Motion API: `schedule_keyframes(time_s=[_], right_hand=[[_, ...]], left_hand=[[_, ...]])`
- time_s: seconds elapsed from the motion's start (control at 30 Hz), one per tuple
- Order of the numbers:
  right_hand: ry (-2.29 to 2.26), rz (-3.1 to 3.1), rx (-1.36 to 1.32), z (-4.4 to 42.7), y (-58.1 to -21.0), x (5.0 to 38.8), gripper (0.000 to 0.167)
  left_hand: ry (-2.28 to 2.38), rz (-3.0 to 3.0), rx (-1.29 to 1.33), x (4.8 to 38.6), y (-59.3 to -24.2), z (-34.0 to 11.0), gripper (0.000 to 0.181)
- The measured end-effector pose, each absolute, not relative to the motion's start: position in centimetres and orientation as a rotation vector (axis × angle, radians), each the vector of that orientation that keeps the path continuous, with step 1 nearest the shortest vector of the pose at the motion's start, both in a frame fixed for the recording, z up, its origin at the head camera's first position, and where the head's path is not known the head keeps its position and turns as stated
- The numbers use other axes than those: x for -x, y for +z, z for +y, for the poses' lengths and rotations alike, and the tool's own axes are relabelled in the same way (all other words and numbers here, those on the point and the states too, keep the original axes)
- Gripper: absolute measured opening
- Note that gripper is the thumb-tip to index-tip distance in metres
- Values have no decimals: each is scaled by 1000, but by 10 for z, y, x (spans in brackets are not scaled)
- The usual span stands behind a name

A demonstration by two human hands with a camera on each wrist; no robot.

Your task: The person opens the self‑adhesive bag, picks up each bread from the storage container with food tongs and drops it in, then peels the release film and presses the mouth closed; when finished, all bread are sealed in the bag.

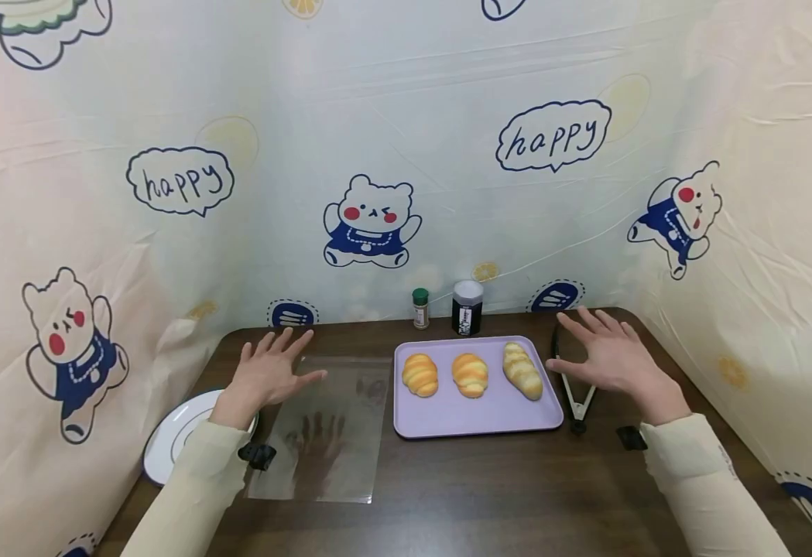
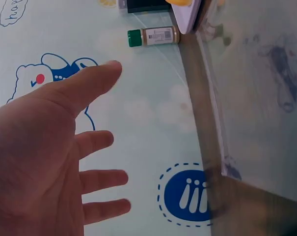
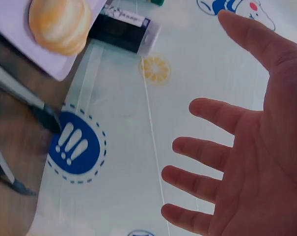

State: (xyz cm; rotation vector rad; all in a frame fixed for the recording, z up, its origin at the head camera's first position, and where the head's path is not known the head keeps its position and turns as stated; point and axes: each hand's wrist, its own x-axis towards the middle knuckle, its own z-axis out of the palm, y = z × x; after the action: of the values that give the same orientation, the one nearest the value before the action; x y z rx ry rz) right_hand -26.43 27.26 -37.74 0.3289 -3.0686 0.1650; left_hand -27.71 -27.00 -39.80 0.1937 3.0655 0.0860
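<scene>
My left hand (image 1: 266, 375) is held with spread fingers above a clear plastic sheet (image 1: 350, 456) that looks like a bag or mat and reflects the hand. The left wrist view shows nothing in that hand (image 2: 45, 147). Fingers also spread, my right hand (image 1: 611, 356) hovers over black-and-silver tongs (image 1: 578, 410), partly covering them. Nothing is in its palm (image 3: 256, 162) in the right wrist view. Between the hands, a lilac tray (image 1: 475, 418) carries two round bread rolls (image 1: 420, 375) (image 1: 470, 375) and a longer bread roll (image 1: 522, 371).
A white plate (image 1: 165, 441) lies at the table's left edge, partly behind the left forearm. At the back stand a green-capped spice jar (image 1: 420, 309) and a black jar with a pale lid (image 1: 467, 309). Printed cloth (image 1: 406, 139) encloses the table's back and sides.
</scene>
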Motion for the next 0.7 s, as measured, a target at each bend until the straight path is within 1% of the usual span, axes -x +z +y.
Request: schedule_keyframes(time_s=[0.2,0.43,0.7], right_hand=[[242,-3033,-396,252,-384,266,86],[429,-2955,-489,220,-399,266,69],[485,-2892,-653,174,-415,263,59]], left_hand=[[178,3063,-288,277,-402,-269,85],[364,3018,-311,277,-412,-270,65],[413,3009,-342,276,-428,-277,60]])
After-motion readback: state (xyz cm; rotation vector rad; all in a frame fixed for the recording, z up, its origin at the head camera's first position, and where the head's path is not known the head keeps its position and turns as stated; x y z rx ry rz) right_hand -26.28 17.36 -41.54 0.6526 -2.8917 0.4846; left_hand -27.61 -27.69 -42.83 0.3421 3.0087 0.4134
